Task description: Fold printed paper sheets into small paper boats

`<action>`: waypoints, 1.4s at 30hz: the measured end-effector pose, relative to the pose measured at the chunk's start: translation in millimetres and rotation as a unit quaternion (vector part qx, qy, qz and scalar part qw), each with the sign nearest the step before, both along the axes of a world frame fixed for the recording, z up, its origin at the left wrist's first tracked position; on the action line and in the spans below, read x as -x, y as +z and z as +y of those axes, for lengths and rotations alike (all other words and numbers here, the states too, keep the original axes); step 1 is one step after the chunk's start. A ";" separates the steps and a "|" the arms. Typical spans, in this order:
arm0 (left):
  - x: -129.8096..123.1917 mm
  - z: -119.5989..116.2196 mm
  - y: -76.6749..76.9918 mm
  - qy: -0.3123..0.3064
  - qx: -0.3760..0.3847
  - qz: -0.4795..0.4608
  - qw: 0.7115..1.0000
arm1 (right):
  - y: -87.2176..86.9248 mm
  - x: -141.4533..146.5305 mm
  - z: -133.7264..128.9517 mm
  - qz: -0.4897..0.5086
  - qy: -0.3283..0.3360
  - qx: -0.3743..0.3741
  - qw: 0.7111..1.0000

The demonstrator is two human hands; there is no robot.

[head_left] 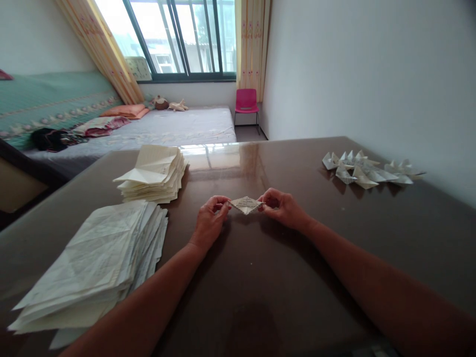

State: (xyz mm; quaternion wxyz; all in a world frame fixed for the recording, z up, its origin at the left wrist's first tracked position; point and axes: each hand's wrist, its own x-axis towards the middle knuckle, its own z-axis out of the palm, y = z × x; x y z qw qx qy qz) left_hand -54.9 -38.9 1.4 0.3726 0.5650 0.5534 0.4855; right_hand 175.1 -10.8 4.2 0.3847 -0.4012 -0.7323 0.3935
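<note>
Between my two hands is a small folded paper boat (246,205), diamond-shaped from here, with print on its surface. My left hand (213,218) pinches its left point between thumb and fingers. On the other side, my right hand (281,207) grips the right point the same way. The boat is held low over the brown table (238,277), and I cannot tell whether its underside touches the top. Off to the far right sits a group of several finished paper boats (366,171), apart from my hands.
A tall stack of cream paper sheets (154,173) stands at the back left of the table. Nearer, a larger stack of creased white sheets (89,258) lies beside my left forearm. Beyond the table are a bed (193,124) and a pink chair (246,101); a white wall runs along the right.
</note>
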 end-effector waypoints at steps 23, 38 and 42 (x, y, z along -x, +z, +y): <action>-10.0 -22.2 10.4 -0.116 -0.316 0.469 0.817 | 9.0 -0.3 -11.4 -0.188 0.003 -0.163 0.969; 0.5 -8.1 -2.2 -0.149 -0.196 0.368 0.897 | 15.3 -9.8 -3.6 -0.210 0.021 -0.186 0.960; -4.1 -12.5 1.3 -0.145 -0.203 0.391 0.886 | 19.7 2.5 -18.3 -0.282 0.039 -0.311 0.906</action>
